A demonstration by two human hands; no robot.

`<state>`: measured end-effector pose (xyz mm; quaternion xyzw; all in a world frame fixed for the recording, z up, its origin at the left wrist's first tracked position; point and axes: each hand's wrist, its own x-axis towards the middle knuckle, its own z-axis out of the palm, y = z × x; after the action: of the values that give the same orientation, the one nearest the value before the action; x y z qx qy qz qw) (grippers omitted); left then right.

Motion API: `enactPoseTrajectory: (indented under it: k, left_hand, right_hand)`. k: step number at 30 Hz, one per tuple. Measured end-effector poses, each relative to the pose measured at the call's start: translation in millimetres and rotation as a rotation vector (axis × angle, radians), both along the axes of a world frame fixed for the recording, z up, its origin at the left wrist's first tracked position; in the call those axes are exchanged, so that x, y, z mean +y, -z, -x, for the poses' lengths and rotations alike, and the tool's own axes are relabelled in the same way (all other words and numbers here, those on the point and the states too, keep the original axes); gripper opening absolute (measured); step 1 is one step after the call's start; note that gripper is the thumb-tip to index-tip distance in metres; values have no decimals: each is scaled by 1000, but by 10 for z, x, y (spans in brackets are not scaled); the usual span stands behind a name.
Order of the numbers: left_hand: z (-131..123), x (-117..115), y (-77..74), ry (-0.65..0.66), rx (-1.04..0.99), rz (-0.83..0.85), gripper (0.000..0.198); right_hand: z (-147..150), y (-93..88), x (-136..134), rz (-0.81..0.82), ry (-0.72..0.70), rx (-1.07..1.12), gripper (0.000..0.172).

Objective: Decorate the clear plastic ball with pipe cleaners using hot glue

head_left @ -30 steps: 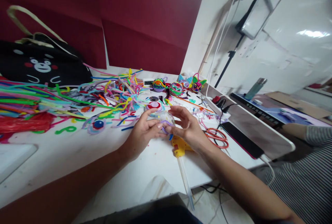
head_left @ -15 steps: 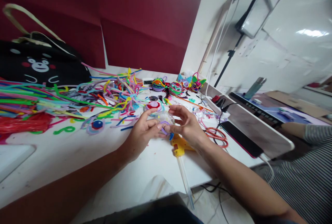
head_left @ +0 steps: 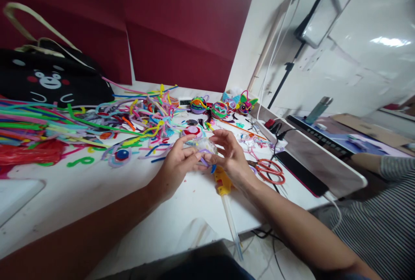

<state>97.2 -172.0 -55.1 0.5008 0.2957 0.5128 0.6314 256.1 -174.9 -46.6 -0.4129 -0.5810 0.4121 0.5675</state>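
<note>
Between my two hands is a clear, roundish ball [head_left: 205, 144] with a purple pipe cleaner [head_left: 203, 159] curled on its near side. My left hand [head_left: 181, 159] grips it from the left, thumb pressed near the purple piece. From the right, my right hand [head_left: 231, 156] closes thumb and fingers on the same ball. Fingers cover much of its surface. Just below lies a yellow glue gun [head_left: 223, 182] with a clear glue stick [head_left: 231, 219] out of its back, partly behind my right hand. Orange-handled scissors [head_left: 270, 171] rest to the right.
Heaps of coloured pipe cleaners [head_left: 81, 122] cover the left and back of the white table [head_left: 129, 210]. Finished pipe-cleaner balls [head_left: 219, 110] stand behind. A phone [head_left: 301, 172] charges at the right edge. A black bag [head_left: 48, 81] sits back left. Another person's striped sleeve [head_left: 397, 167] shows at right.
My right hand has shifted slightly left and down around the ball, so more of the scissors shows. My left hand stays nearly in place, and both keep their hold.
</note>
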Motion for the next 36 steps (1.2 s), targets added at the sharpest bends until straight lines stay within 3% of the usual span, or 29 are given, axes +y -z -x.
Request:
enactPoseTrajectory:
  k: [19,28,31,36]
  left_hand:
    - [0,19,33,3,-29,33,53]
    - [-15,3,12,12,-44,91,60]
    - [-16,-7,-7,15,-58,102,62]
    - [-17,-12,-23,8,-65,114,59]
  right_hand:
    - [-11,59,-8,-34,55,-125,58]
    - [-20,54,-6,-28,68,-112,55]
    - [-39,20,-24,-34,52,-77,46]
    - [-93,-68,-61,-112,105,-50,16]
